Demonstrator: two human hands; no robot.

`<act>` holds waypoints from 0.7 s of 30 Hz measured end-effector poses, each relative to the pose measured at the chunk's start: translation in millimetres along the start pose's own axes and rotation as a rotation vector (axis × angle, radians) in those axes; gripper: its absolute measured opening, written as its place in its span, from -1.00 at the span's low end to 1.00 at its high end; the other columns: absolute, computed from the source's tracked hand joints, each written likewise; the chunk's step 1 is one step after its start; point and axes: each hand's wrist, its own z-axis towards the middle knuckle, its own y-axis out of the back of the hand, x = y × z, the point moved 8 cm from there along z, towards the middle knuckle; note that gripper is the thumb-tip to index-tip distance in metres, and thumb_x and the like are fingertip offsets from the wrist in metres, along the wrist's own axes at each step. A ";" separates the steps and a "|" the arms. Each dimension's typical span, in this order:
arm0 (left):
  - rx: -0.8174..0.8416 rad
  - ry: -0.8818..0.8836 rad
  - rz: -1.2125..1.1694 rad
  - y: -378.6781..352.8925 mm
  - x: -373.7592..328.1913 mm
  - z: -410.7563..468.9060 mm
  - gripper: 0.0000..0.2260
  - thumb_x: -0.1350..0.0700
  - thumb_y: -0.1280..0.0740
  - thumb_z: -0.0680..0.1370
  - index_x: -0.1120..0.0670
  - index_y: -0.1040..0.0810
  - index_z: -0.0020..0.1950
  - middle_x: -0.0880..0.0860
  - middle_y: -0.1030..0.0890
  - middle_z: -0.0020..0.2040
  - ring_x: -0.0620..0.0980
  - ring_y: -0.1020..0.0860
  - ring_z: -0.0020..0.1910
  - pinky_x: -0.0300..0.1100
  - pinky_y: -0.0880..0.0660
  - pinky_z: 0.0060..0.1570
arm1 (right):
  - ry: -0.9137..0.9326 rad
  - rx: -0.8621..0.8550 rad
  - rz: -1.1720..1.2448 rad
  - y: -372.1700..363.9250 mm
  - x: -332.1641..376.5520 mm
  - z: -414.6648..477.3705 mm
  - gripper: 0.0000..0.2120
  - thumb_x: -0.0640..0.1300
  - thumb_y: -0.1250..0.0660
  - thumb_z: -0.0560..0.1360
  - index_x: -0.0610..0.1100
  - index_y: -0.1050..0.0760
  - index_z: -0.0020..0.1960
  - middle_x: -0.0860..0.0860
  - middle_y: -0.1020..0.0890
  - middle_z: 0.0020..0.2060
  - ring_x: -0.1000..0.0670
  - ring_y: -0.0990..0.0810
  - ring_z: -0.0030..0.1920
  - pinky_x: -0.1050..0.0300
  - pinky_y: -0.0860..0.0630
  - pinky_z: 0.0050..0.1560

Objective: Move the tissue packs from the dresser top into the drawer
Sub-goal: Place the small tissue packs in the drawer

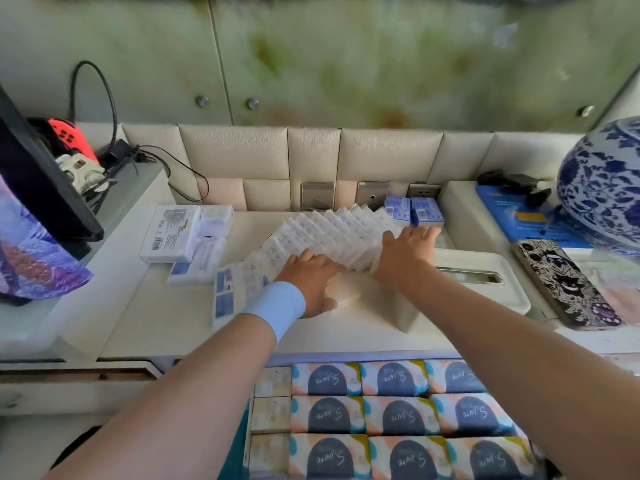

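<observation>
Hands bracketed the slanted row of tissue packs (332, 233): I noted left hand (311, 282) and right hand (403, 249) flattened, fingers spread, holding nothing, apparently compressing it for lifting.

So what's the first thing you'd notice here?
Probably the long slanted row of white tissue packs fanned across the dresser top, with the left hand and right hand pressing on it. Next, the big blue-and-white porcelain jar at far right, and the open drawer packed with colourful tissue packs below.
</observation>
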 end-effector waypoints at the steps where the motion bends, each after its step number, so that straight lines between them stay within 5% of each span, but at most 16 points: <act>1: -0.005 0.010 -0.035 1.1 1.3 1.0 -0.39 -0.13 -0.35 0.51 -0.17 -0.22 0.52 -0.06 -0.30 0.49 0.06 -0.19 0.44 -0.02 -0.12 0.40 | 0.000 0.026 0.006 -3.2 -1.8 3.4 -0.31 0.25 -0.15 0.48 -0.08 -0.18 0.50 -0.24 -0.38 0.41 -0.32 -0.33 0.41 -0.40 -0.04 0.40; 8: -0.082 0.042 -0.201 10.9 4.7 6.1 -0.48 -0.03 -0.33 0.55 -0.12 -0.28 0.50 -0.05 -0.37 0.45 0.04 -0.23 0.44 -0.05 -0.25 0.38 | 0.031 -0.019 0.069 4.3 7.6 14.0 -0.50 0.09 -0.28 0.47 -0.09 -0.37 0.35 -0.13 -0.54 0.19 -0.18 -0.49 0.22 -0.33 -0.16 0.38; 14: -0.140 0.059 -0.319 18.6 1.3 4.1 -0.46 0.05 -0.34 0.56 -0.09 -0.25 0.51 -0.03 -0.36 0.46 0.05 -0.27 0.44 0.00 -0.30 0.38 | 0.156 -0.114 0.298 22.6 3.8 14.2 -0.54 -0.04 -0.33 0.46 -0.10 -0.30 0.30 0.02 -0.56 -0.09 -0.09 -0.59 -0.03 -0.26 -0.23 0.38; 16: -0.196 0.063 -0.431 25.9 -0.8 2.2 -0.40 0.08 -0.36 0.55 -0.10 -0.19 0.54 -0.02 -0.32 0.48 0.05 -0.28 0.45 0.00 -0.31 0.38 | 0.225 -0.143 0.409 36.2 0.8 10.3 -0.51 -0.04 -0.35 0.43 -0.04 -0.31 0.31 0.04 -0.60 -0.04 -0.08 -0.59 0.00 -0.17 -0.27 0.35; 19: -0.271 0.039 -0.604 39.2 -8.2 -2.1 -0.26 0.12 -0.42 0.53 -0.16 -0.07 0.57 -0.04 -0.25 0.51 -0.02 -0.30 0.44 -0.15 -0.29 0.33 | 0.333 -0.029 0.848 50.8 5.6 -4.7 -0.45 0.02 -0.51 0.38 0.05 -0.36 0.29 0.05 -0.59 -0.01 0.02 -0.59 -0.07 0.14 -0.50 -0.09; 21: -0.269 0.051 -0.703 45.2 -10.9 -5.8 -0.23 0.17 -0.42 0.52 -0.29 -0.07 0.54 -0.06 -0.36 0.41 -0.06 -0.40 0.32 -0.21 -0.32 0.21 | 0.371 0.052 1.143 55.6 14.0 -17.8 -0.46 -0.02 -0.58 0.34 0.04 -0.41 0.22 0.07 -0.55 -0.14 0.10 -0.54 -0.24 0.26 -0.46 -0.38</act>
